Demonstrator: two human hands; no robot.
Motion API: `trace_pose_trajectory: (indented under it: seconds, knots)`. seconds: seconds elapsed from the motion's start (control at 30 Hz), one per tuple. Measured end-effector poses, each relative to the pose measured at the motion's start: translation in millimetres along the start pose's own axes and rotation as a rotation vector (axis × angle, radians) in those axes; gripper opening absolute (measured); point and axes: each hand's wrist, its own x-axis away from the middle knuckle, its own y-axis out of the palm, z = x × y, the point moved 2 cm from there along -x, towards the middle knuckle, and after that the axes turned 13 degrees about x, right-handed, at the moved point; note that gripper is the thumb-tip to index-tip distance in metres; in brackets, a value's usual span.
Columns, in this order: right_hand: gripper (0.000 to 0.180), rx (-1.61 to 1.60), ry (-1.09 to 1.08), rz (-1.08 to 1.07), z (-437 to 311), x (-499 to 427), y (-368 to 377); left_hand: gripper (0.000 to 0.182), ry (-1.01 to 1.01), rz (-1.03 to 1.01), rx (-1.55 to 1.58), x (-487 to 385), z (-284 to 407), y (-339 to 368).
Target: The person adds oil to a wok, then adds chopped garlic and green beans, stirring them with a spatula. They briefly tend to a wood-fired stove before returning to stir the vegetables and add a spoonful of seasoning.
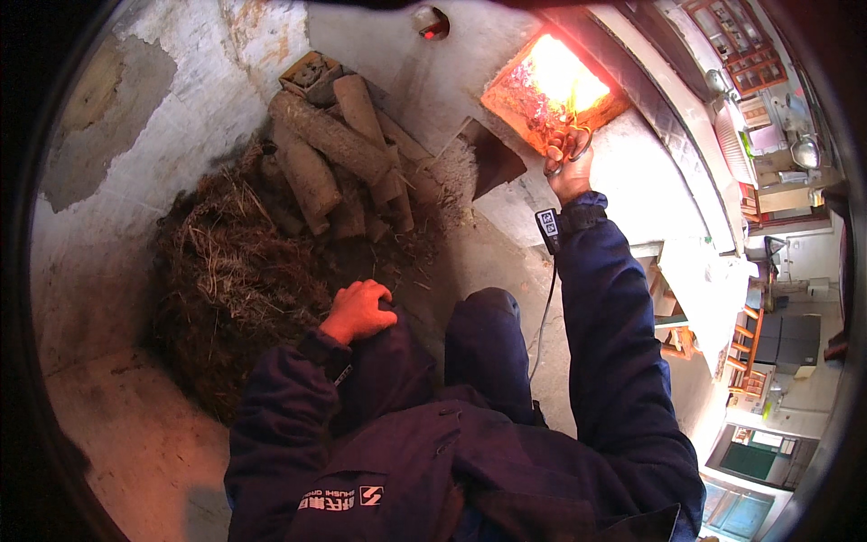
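Observation:
My right hand (567, 159) grips the looped metal handles of fire tongs (580, 143) at the mouth of a brick-lined stove opening (518, 101). The far part of the tongs is lost in the glare of the bright fire (559, 64) inside. My left hand (359, 311) rests on my left knee, fingers slightly curled, with nothing seen in it. A dark metal plate (498, 161) stands tilted just left of the opening.
Cut logs (332, 139) are stacked left of the stove, beside a heap of dry brush and straw (230, 271) against the wall. A pale table (698, 271) and wooden chairs (747, 345) stand to the right. A small round hole (431, 24) is in the stove wall.

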Motion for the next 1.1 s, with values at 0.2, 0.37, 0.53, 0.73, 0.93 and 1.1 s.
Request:
trace_pose_trajectory:
  seconds: [0.2, 0.37, 0.53, 0.73, 0.93, 1.1]
  knots:
    - [0.024, 0.170, 0.063, -0.098, 7, -18, 8, 0.041, -0.019, 0.013, -0.012, 1, 0, 0]
    - [0.022, 0.272, 0.072, -0.188, 16, -12, 4, 0.040, -0.014, -0.007, -0.001, -3, 1, 3]
    - [0.029, 0.228, 0.027, -0.173, 15, 8, -2, 0.041, -0.009, -0.005, 0.006, -3, 5, 4]
    - [0.033, 0.189, -0.029, -0.182, 14, 60, -19, 0.044, -0.019, -0.035, -0.008, -4, 12, 5]
    - [0.037, 0.130, -0.063, -0.224, 17, 135, -46, 0.045, -0.018, -0.096, -0.007, -9, 23, 12]
    - [0.042, 0.056, -0.013, -0.269, 16, 187, -71, 0.044, -0.022, -0.141, -0.019, -12, 38, 22]
